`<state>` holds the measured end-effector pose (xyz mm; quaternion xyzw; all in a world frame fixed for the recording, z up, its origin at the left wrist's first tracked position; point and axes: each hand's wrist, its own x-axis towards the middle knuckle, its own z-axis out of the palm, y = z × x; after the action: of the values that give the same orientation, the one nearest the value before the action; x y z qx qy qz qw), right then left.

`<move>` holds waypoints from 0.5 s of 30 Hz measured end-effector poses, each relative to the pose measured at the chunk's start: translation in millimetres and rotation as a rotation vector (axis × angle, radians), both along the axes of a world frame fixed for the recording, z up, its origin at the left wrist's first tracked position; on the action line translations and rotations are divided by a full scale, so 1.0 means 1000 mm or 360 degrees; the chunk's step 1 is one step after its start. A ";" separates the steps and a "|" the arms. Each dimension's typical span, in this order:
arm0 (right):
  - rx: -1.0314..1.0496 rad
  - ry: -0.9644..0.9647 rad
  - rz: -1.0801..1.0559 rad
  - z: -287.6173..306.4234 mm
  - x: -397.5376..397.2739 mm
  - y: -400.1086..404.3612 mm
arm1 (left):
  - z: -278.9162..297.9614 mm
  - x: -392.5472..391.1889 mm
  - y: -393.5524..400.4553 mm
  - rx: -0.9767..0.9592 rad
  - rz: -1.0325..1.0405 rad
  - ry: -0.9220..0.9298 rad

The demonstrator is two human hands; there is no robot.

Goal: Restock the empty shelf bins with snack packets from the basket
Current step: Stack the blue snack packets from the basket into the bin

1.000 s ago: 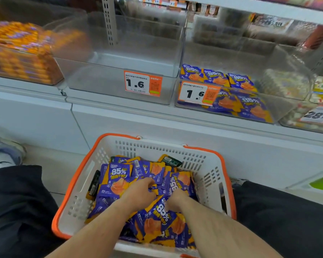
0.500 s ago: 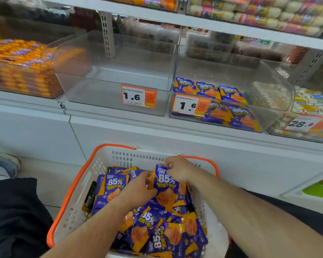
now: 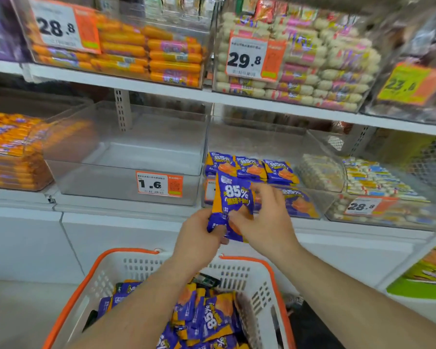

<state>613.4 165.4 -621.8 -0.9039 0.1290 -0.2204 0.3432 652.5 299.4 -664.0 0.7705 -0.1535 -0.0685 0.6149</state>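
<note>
A small stack of purple-and-orange snack packets (image 3: 233, 197) marked 85% is lifted in front of the shelf. My left hand (image 3: 199, 235) grips its lower left end and my right hand (image 3: 264, 220) pinches its right side. Below them stands the white basket with an orange rim (image 3: 259, 280), filled with several more of the same packets (image 3: 207, 321). On the lower shelf, a clear bin (image 3: 126, 157) with a 1.6 price tag holds nothing. Right of it, another clear bin (image 3: 310, 152) holds several of these packets (image 3: 252, 168) in rows.
A bin of orange-wrapped snacks (image 3: 10, 149) sits at the left, and bins of white wrapped sticks (image 3: 378, 182) at the right. The upper shelf (image 3: 262, 100) carries full bins of orange and cream sausages. A white cabinet front (image 3: 111, 238) runs under the shelf.
Both hands rose out of the basket with a stack of packets and now hold it in front of the partly filled right bin. The view tilted upward.
</note>
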 end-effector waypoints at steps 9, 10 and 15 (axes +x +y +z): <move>0.0750 0.0064 -0.0165 0.036 0.009 -0.006 | 0.034 0.008 -0.031 -0.0019 -0.0110 -0.0412; 0.0797 0.0059 -0.0171 0.039 0.012 -0.008 | 0.036 0.009 -0.031 0.0028 -0.0127 -0.0456; 0.1106 0.0088 -0.0160 0.059 0.026 -0.014 | 0.046 0.012 -0.040 0.0125 -0.0222 -0.0781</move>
<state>639.7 151.6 -562.7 -0.7312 0.2498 -0.1554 0.6155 664.8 259.9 -617.8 0.7750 -0.3481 0.0724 0.5225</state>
